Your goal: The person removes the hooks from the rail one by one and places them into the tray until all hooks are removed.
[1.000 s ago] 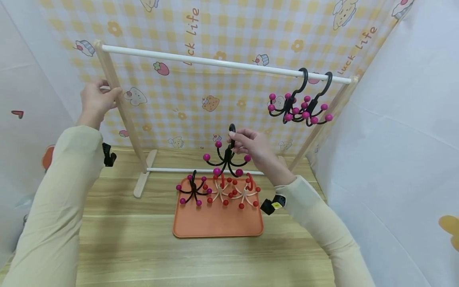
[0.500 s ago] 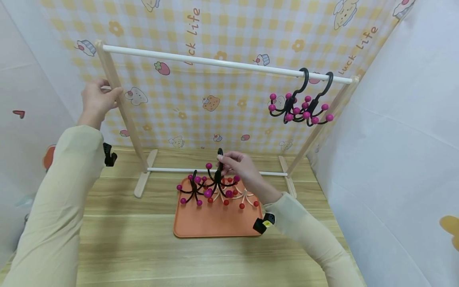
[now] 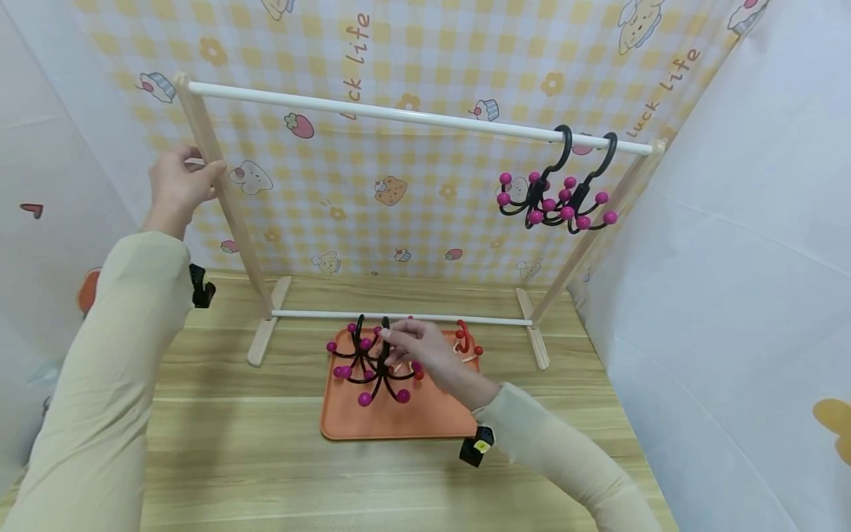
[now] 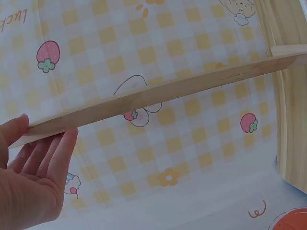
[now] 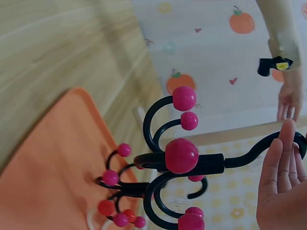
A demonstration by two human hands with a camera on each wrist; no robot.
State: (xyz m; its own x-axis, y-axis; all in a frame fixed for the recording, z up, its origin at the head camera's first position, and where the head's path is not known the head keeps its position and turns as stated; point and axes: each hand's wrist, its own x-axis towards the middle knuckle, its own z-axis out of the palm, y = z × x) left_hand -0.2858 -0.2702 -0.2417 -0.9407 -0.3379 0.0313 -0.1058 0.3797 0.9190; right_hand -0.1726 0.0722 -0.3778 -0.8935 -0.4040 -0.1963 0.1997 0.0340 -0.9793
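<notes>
My left hand [image 3: 179, 188] holds the rack's left wooden post [image 3: 236, 214] between thumb and fingers; the left wrist view shows the same grip. My right hand [image 3: 425, 351] pinches the hook of a black multi-arm hanger with magenta ball tips [image 3: 382, 368]. In the right wrist view, that hanger [image 5: 211, 164] stands off from the orange tray [image 5: 33, 177]. A second black hanger [image 3: 360, 346] lies on the tray, just behind the held one. Two cream hangers with red hooks and balls, one with its red hook [image 3: 464, 336] showing, are largely hidden by my right hand.
Two more black hangers [image 3: 535, 193] hang near the right end of the rack's white top rail [image 3: 399, 115]. A white lower bar [image 3: 319, 315] runs behind the tray. A checked cloth [image 3: 299, 199] backs the rack, and white sheets [image 3: 718, 244] flank it.
My right hand has brought the black hanger down and to the left, from above the tray's back edge to low over the tray. My left hand stays on the post.
</notes>
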